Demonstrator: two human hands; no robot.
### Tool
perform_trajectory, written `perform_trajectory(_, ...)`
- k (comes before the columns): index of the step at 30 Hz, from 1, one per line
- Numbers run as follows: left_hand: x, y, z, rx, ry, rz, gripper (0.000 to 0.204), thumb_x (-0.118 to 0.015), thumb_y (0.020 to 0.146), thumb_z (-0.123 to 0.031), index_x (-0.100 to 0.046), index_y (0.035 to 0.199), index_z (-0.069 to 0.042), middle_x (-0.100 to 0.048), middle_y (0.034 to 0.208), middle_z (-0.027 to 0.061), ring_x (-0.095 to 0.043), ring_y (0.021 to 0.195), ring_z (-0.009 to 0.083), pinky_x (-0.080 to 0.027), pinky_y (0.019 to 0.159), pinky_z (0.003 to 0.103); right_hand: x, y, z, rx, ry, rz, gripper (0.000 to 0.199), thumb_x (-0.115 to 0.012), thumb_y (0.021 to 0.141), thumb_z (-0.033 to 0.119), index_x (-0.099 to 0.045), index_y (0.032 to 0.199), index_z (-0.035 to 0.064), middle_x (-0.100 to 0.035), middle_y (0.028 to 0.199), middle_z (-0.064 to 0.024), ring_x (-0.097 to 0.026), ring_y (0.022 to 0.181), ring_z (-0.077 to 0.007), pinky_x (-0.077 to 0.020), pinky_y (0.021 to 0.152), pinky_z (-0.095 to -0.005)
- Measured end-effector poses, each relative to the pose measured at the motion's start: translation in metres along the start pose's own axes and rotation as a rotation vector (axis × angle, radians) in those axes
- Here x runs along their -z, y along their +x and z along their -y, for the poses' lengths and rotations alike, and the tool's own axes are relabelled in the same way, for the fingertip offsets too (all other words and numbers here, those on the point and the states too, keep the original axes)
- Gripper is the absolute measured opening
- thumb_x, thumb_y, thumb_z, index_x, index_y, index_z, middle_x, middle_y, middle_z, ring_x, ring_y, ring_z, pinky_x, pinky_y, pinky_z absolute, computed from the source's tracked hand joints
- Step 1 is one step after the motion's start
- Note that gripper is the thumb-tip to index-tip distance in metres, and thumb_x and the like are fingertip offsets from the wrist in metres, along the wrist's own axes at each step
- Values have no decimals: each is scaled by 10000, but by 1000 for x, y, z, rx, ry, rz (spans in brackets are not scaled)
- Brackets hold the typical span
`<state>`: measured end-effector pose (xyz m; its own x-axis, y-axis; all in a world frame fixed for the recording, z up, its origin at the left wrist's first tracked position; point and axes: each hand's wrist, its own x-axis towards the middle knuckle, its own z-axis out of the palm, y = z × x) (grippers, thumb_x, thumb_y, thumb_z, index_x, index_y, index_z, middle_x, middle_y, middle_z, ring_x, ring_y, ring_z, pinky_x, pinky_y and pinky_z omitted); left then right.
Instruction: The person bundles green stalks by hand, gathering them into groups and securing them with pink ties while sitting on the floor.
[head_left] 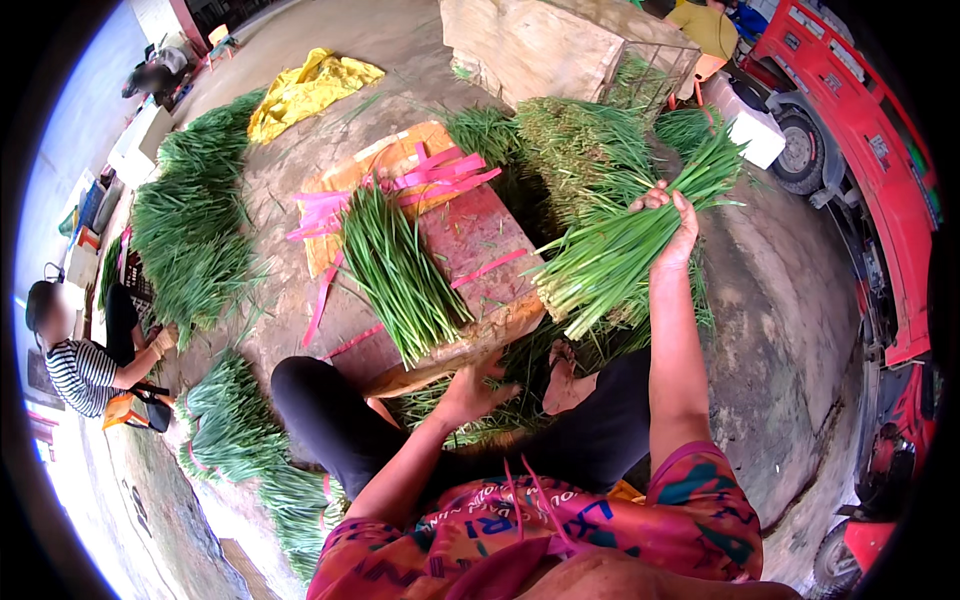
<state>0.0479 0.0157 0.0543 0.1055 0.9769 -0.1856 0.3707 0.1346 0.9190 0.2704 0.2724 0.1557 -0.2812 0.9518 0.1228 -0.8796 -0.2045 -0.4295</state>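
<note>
holding a bunch [620, 255] of green stalks, your right hand [672, 235] is clenched round it about midway along, fingers wrapped over the top and thumb side toward you. the bunch's long axis runs on a slant: pale cut ends point down and toward your left, near the corner of the block [470, 250], and the leafy tips fan up and away to your right. it hangs in the air, just off the block's right edge, above the loose greens [580, 140] heaped behind.

your left hand [470, 392] sits low by the block's near edge, fingers spread and holding nothing that shows; whether it touches the block i cannot tell. a second, flat bunch [400, 275] lies on top of the block, its long axis running from far-left to near-right, just beyond that hand. so the left hand is the nearer one to the flat bunch, and the right is well apart from it, busy with its own load.

pink ties [440, 170] lie scattered at the block's far side, a few trailing over its left edge, beyond the flat bunch from you and nearer your left reach than your right. more greens lie in rows [190, 230] on the ground to your left, where another person [80, 365] crouches
</note>
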Motion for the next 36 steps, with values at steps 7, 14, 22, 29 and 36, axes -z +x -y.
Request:
perform_trajectory(7,-30,47,-70,-264,-522,-471,149,-573,805,-21,-489,926,8,-539,617,17,-491,498,49,-384,401,196,-7,-2,-13,-91,-17,171,232,-548,746,201,-469,927,80,-458,697,21,-464,665,-130,-407,719,-351)
perform_trajectory(14,2,26,-58,-75,-678,-498,86,-541,845,-60,-601,828,-2,-574,611,22,-473,458,31,-363,396,184,-10,-9,-2,-146,-26,237,245,-540,738,213,-462,929,81,-423,647,33,-440,644,-121,-407,681,-331)
perform_trajectory(22,14,64,-90,-314,-14,-451,227,-673,703,-108,-628,875,33,-596,715,79,-510,575,91,-418,515,230,-19,-15,-20,-248,-152,311,268,-558,716,226,-469,918,74,-421,635,34,-440,616,-114,-424,639,-342)
perform_trajectory(29,50,83,-91,-32,-482,20,59,-612,775,-58,-654,808,-31,-614,630,18,-467,473,41,-367,438,181,-13,-16,-16,-339,-122,421,269,-562,737,231,-446,924,77,-419,627,54,-451,593,-97,-427,611,-318)
perform_trajectory(36,71,124,-74,-29,-1099,173,86,-529,833,-103,-556,860,-26,-571,689,42,-466,469,70,-350,413,173,-7,-13,-20,-413,74,526,276,-559,744,213,-449,944,57,-419,639,36,-445,605,-113,-455,642,-361)
